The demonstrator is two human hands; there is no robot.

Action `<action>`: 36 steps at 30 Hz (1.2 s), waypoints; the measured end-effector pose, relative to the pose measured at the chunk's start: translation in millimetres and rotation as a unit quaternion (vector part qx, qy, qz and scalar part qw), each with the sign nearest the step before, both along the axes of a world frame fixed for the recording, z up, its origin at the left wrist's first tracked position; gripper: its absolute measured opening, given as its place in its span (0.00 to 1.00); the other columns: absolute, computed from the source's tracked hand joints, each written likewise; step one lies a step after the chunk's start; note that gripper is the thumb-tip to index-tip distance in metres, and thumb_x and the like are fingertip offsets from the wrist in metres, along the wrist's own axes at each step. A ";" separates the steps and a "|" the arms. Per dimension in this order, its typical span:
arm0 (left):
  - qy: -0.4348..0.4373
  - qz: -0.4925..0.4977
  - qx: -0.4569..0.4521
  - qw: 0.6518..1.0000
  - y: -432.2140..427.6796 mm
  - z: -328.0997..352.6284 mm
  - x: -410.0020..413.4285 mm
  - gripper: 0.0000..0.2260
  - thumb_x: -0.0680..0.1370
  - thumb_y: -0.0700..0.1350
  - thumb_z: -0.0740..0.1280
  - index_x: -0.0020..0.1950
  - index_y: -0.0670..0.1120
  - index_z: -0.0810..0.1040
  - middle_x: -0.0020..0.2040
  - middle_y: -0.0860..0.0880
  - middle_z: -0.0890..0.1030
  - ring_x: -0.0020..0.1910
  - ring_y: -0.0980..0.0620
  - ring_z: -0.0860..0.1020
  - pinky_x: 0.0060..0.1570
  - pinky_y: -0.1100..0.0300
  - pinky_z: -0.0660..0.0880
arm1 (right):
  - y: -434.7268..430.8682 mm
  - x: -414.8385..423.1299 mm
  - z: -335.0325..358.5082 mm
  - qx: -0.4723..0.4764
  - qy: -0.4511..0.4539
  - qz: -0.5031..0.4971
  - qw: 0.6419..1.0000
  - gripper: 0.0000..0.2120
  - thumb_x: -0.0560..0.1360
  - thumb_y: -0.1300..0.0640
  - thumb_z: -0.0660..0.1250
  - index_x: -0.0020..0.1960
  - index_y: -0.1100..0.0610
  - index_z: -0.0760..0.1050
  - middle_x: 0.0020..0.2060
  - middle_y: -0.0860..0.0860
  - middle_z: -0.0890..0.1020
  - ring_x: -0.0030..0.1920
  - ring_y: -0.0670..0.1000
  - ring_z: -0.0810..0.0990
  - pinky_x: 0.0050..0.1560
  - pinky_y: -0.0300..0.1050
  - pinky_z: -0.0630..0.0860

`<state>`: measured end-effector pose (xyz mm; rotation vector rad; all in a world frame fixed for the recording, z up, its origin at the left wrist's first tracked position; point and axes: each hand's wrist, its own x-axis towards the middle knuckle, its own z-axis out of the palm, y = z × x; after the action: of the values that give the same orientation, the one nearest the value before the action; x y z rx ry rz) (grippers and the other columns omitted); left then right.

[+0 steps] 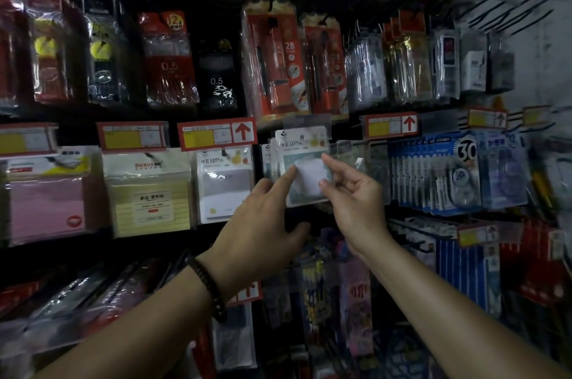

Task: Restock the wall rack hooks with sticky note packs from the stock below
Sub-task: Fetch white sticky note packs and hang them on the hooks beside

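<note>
Two bare forearms reach up from the bottom edge toward the wall rack, the left one wearing a dark beaded bracelet [210, 289] at the wrist. The left hand [260, 224] has its forefinger stretched out and pressed against the front of a sticky note pack [305, 168], with the thumb spread wide below and the other fingers loosely curled. The right hand [349, 193] pinches the right edge of the same pack between thumb and fingertips. This pack, printed "BE HAPPY", sits at the front of a short row of like packs on a hook in the middle row of the rack; whether its hanging hole is on the hook cannot be told. Just to the left hangs another "BE HAPPY" pack [224, 183], then a pack of lined yellow notes [148, 193] and a pink pack [46, 196]. To the right hangs a row of blue correction tape cards [439, 174]. Red and yellow price tags [216, 133] run along the row above, and pens and pencil sets [272, 63] hang higher up.
</note>
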<state>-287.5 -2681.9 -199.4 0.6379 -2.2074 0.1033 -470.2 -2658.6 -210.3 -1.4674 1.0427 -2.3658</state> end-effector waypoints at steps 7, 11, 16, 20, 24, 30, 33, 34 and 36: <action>0.040 -0.024 0.016 0.999 -2.6 3.6 -1.2 0.38 0.80 0.56 0.71 0.86 0.57 0.56 0.55 0.57 0.72 0.51 0.60 0.72 0.48 0.70 0.67 | 4.4 -4.6 5.3 0.032 -0.005 -0.002 0.999 0.20 0.79 0.69 0.72 0.66 0.52 0.84 0.64 0.46 0.85 0.67 0.42 0.81 0.71 0.49 0.78; 0.023 -0.009 0.004 1.000 -5.1 2.9 -2.3 0.39 0.80 0.57 0.70 0.86 0.55 0.54 0.57 0.55 0.72 0.53 0.57 0.73 0.53 0.64 0.70 | 5.7 -7.0 9.5 0.052 0.023 -0.041 0.998 0.20 0.78 0.68 0.74 0.66 0.52 0.84 0.65 0.46 0.85 0.67 0.42 0.81 0.71 0.47 0.79; -0.031 0.024 0.031 0.999 -12.8 8.5 -10.7 0.41 0.79 0.59 0.71 0.86 0.56 0.52 0.65 0.49 0.74 0.60 0.49 0.76 0.58 0.59 0.73 | -4.4 -8.8 9.0 0.078 0.112 -0.145 0.980 0.21 0.79 0.66 0.73 0.69 0.52 0.82 0.66 0.43 0.84 0.67 0.40 0.80 0.71 0.45 0.78; -0.035 0.026 0.052 0.998 -18.0 14.6 -18.1 0.36 0.79 0.57 0.70 0.84 0.56 0.59 0.64 0.46 0.76 0.60 0.47 0.77 0.59 0.54 0.76 | -18.3 -7.5 5.3 0.108 0.213 -0.235 0.942 0.26 0.77 0.58 0.75 0.74 0.50 0.78 0.68 0.46 0.82 0.69 0.46 0.80 0.69 0.48 0.79; -0.049 0.056 0.055 0.996 -17.7 14.2 -20.9 0.37 0.80 0.59 0.68 0.85 0.54 0.56 0.67 0.43 0.75 0.64 0.43 0.77 0.63 0.50 0.78 | -22.5 -3.6 2.8 0.166 0.287 -0.309 0.891 0.31 0.77 0.48 0.74 0.78 0.45 0.71 0.64 0.50 0.80 0.65 0.52 0.78 0.63 0.50 0.80; -0.048 0.038 0.059 0.996 -15.0 9.4 -9.4 0.35 0.79 0.57 0.69 0.83 0.52 0.59 0.62 0.44 0.82 0.57 0.45 0.82 0.58 0.46 0.82 | -7.2 0.6 0.3 0.180 0.291 -0.302 0.890 0.29 0.78 0.50 0.74 0.78 0.46 0.72 0.61 0.49 0.78 0.63 0.51 0.77 0.58 0.42 0.73; -0.042 0.030 0.039 0.998 -2.9 4.0 4.8 0.28 0.80 0.54 0.70 0.79 0.50 0.67 0.62 0.47 0.82 0.58 0.48 0.82 0.58 0.51 0.81 | 8.6 7.1 -5.4 0.189 0.299 -0.306 0.884 0.24 0.80 0.52 0.72 0.75 0.49 0.76 0.60 0.47 0.76 0.63 0.50 0.76 0.60 0.39 0.71; -0.043 0.038 0.028 0.998 3.2 1.4 11.8 0.28 0.80 0.55 0.70 0.78 0.51 0.69 0.62 0.48 0.82 0.58 0.49 0.81 0.57 0.54 0.81 | 15.1 9.8 -7.5 0.187 0.299 -0.306 0.884 0.22 0.80 0.52 0.72 0.73 0.50 0.78 0.59 0.47 0.77 0.62 0.49 0.77 0.60 0.39 0.71; -0.038 0.038 0.020 0.998 15.2 -8.0 28.8 0.23 0.80 0.57 0.69 0.74 0.55 0.73 0.59 0.53 0.82 0.56 0.52 0.82 0.54 0.57 0.80 | 29.2 15.7 -14.5 0.182 0.292 -0.295 0.891 0.16 0.80 0.52 0.72 0.67 0.49 0.81 0.57 0.45 0.78 0.59 0.48 0.79 0.59 0.41 0.75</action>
<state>-258.7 -2666.6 -207.5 0.7508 -2.2633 0.1257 -454.4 -2629.5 -224.8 -1.9520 2.2149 -1.8553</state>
